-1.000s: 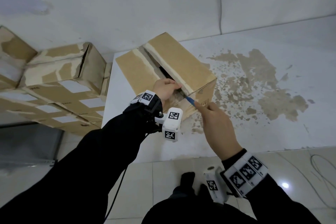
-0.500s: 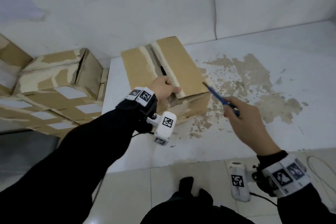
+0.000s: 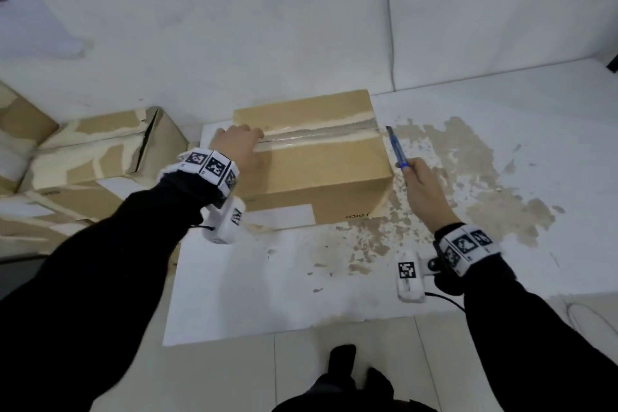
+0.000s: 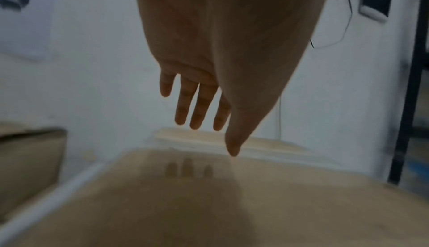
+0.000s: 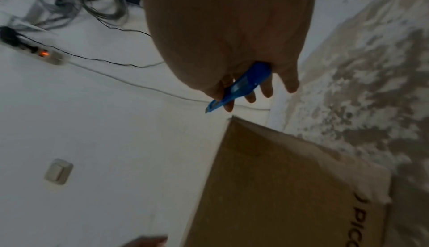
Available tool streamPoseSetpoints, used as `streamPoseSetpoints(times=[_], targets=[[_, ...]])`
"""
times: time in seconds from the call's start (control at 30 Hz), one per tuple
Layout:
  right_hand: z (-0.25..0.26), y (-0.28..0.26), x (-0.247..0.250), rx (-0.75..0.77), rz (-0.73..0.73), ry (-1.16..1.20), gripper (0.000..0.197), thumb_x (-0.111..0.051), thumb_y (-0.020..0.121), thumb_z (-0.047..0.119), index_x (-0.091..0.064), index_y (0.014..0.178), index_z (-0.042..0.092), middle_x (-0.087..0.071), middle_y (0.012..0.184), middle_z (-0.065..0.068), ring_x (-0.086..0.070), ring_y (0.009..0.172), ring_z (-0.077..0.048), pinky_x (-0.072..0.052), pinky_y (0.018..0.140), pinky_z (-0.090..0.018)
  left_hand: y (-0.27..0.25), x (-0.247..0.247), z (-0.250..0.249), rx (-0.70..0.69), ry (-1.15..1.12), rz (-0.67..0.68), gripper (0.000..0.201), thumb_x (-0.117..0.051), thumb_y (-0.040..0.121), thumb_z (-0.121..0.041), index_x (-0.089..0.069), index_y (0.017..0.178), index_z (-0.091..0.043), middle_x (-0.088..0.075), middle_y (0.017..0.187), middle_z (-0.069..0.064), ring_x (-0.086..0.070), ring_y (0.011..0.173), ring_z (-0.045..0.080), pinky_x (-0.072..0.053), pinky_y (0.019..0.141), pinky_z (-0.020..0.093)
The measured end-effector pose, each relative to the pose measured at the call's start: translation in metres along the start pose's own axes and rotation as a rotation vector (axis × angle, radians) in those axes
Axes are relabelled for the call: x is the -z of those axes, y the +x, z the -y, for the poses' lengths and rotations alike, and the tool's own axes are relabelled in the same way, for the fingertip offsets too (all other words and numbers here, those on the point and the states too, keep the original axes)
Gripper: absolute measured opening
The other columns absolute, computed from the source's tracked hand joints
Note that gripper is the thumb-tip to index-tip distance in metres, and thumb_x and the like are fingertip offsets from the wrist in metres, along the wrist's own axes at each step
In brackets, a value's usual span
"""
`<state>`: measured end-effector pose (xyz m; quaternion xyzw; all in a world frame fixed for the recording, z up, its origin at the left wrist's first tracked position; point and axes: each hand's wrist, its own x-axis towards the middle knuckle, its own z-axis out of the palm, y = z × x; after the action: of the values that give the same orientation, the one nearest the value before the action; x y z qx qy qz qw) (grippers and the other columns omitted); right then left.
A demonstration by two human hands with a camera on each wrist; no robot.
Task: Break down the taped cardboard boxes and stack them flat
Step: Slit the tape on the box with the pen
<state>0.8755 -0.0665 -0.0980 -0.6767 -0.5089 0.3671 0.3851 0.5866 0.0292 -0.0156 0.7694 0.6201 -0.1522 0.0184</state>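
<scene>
Cardboard box sitting on bench; left hand, fingers straight, pressing its 9 o'clock edge; right hand gripping blue utility knife at 3 o'clock.

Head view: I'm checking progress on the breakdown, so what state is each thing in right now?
Cardboard box: upright on the white surface, top seam taped shut.
Left hand: flat on the box's top left end, fingers straight.
Right hand: grips the blue utility knife.
Blue utility knife: tip close to the seam's right end; contact unclear.
Boxes at left: still assembled, not flattened.
</scene>
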Motion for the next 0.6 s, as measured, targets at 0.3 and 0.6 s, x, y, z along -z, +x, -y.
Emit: streamPoseSetpoints(times=[0.3,0.6], targets=[[-0.007,-0.056,-0.024,-0.158,0.214,0.254,0.018,-0.032,0.102,0.016,-0.044,0.111,0.005,-0.061,0.094,-0.014,-0.066,0.068,-0.025,-0.055,0.063,-0.037,-0.019,-0.045,-0.1,-0.219,-0.333,-0.057,0.054,-0.044,0.093,-0.051,-0.042,0.137,-0.019,-0.041,0.137,0.011,-0.037,0.127,0.029,-0.036,0.105,0.045],[-0.002,-0.019,0.023,0.251,0.203,-0.382,0.03,-0.041,0.099,0.019,-0.056,0.123,0.028,-0.057,0.063,-0.013,-0.036,0.044,-0.016,-0.027,0.045,-0.027,-0.018,-0.081,-0.106,-0.211,-0.419,-0.508,0.043,-0.038,0.087,-0.055,-0.052,0.094,-0.014,-0.048,0.094,0.004,-0.04,0.09,0.023,-0.036,0.085,0.038]])
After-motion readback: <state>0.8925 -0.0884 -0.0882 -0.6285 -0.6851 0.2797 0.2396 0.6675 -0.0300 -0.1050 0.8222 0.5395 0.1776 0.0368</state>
